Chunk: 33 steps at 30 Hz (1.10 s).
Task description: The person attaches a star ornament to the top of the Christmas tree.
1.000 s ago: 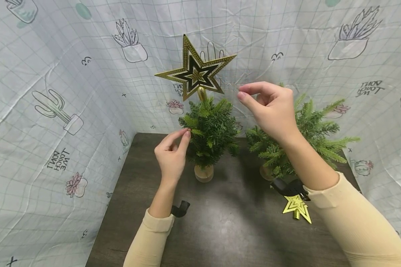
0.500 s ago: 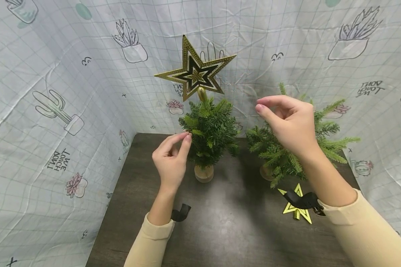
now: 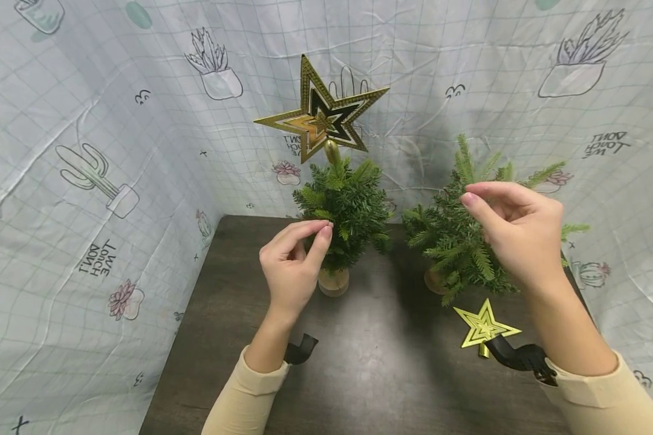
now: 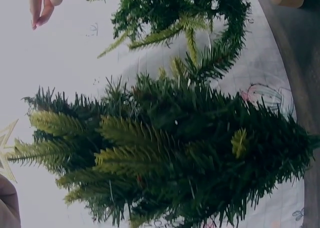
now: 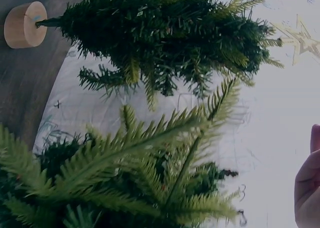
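Note:
A small green artificial Christmas tree [image 3: 350, 205] stands upright on a round wooden base [image 3: 334, 283], topped by a large gold star [image 3: 322, 118]. My left hand [image 3: 294, 266] is in front of its lower left side, thumb and forefinger tips close together, with nothing visible between them. To the right is a second, leafier tree [image 3: 457, 241] without a star on top. My right hand [image 3: 522, 232] hovers before it, fingers loosely curled and holding nothing. A smaller gold star [image 3: 484, 326] lies on the table below, partly covered by the black strap [image 3: 517, 356] at my right wrist.
The dark wood table [image 3: 381, 374] runs up to a white curtain [image 3: 158, 78] printed with cacti, which closes in the back and sides. Another black strap [image 3: 303, 350] hangs from my left wrist. The two trees stand close side by side.
My right hand has moved right and down, from beside the large star to in front of the right tree. My left hand has shifted slightly right and down. The trees have stayed put.

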Tool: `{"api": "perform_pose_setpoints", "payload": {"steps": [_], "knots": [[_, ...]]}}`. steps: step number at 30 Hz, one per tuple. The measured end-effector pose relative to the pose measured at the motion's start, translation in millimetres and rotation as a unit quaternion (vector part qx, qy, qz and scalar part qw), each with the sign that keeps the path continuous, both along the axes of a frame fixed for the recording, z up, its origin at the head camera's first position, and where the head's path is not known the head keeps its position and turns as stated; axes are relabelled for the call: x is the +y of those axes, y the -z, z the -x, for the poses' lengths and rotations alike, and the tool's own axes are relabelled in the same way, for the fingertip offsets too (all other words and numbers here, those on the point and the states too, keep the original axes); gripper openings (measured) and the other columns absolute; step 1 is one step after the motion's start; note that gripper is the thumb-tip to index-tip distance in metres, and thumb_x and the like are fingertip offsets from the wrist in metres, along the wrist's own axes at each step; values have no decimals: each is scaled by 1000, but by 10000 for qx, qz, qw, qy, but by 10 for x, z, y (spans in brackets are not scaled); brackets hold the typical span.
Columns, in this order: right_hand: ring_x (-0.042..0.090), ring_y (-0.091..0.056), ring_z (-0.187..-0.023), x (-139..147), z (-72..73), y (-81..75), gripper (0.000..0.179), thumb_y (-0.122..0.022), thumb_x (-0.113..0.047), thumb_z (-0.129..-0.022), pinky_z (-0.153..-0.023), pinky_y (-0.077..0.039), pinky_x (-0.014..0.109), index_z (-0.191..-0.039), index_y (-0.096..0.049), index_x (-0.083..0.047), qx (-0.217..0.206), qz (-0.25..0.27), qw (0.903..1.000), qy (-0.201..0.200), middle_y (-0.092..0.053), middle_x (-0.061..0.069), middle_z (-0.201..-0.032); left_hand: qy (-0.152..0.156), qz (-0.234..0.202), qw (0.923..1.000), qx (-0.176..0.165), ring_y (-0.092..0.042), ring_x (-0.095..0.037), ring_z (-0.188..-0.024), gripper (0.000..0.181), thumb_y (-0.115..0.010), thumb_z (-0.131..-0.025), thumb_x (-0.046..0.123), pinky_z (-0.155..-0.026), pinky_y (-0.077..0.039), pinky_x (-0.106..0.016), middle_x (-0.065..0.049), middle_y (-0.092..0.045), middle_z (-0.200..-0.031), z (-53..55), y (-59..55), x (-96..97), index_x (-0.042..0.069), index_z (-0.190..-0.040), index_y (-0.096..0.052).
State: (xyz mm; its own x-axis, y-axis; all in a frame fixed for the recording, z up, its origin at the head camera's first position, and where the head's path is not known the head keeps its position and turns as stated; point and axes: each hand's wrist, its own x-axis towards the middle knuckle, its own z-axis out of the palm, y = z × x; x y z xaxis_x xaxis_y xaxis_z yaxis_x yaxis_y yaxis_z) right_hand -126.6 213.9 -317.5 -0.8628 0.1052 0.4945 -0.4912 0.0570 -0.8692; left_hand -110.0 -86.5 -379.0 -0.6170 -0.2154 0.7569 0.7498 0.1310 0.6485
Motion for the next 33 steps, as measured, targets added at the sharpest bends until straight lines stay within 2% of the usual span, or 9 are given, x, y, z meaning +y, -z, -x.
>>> {"api": "perform_pose_setpoints", "payload": {"steps": [4, 7, 13, 19, 29, 33], "knots": [[10, -47, -42, 103, -80, 50, 18, -76, 13, -87, -43, -36, 17, -101, -70, 23, 131, 257, 9995, 136, -74, 7, -76, 271, 114, 9996, 26, -26, -4, -45, 8, -76, -94, 4, -44, -22, -21, -9, -78, -95, -15, -10, 69, 0, -99, -81], [9, -48, -40, 169, -128, 84, 17, -74, 17, -86, -42, -36, 17, -98, -68, 26, 379, 387, 9983, 230, -74, 9, -75, 427, 216, 9988, 42, -27, -4, -46, 8, -75, -94, 4, -44, -23, -22, -9, -77, -95, -25, -21, 122, 0, -99, -81], [9, -49, -40, 307, -264, 135, 16, -73, 19, -84, -42, -37, 17, -97, -67, 27, 381, 745, 9957, 397, -73, 10, -72, 673, 303, 9972, 95, -30, -6, -46, 9, -75, -95, 5, -43, -24, -22, -9, -77, -96, -39, -36, 247, 1, -100, -81], [10, -55, -42, 462, -378, 273, 14, -68, 26, -83, -40, -39, 18, -96, -65, 30, 559, 1057, 9921, 386, -76, 14, -77, 880, 390, 9953, 95, -32, -4, -49, 9, -76, -95, 6, -43, -26, -23, -8, -77, -97, -37, -13, 371, 2, -101, -81], [14, -58, -47, 724, -565, 552, 15, -63, 31, -83, -41, -41, 19, -97, -61, 34, 420, 1496, 9868, 464, -75, 18, -80, 1017, 548, 9933, -87, -32, -5, -49, 10, -76, -96, 9, -45, -29, -23, -4, -77, -99, -9, 68, 568, 4, -103, -82], [16, -62, -52, 800, -656, 662, 19, -66, 27, -85, -41, -42, 18, -100, -59, 35, 159, 1472, 9861, 754, -76, 17, -83, 992, 657, 9928, -171, -31, -3, -50, 12, -76, -96, 13, -45, -29, -22, -1, -77, -102, -1, 92, 630, 7, -105, -82]]}}
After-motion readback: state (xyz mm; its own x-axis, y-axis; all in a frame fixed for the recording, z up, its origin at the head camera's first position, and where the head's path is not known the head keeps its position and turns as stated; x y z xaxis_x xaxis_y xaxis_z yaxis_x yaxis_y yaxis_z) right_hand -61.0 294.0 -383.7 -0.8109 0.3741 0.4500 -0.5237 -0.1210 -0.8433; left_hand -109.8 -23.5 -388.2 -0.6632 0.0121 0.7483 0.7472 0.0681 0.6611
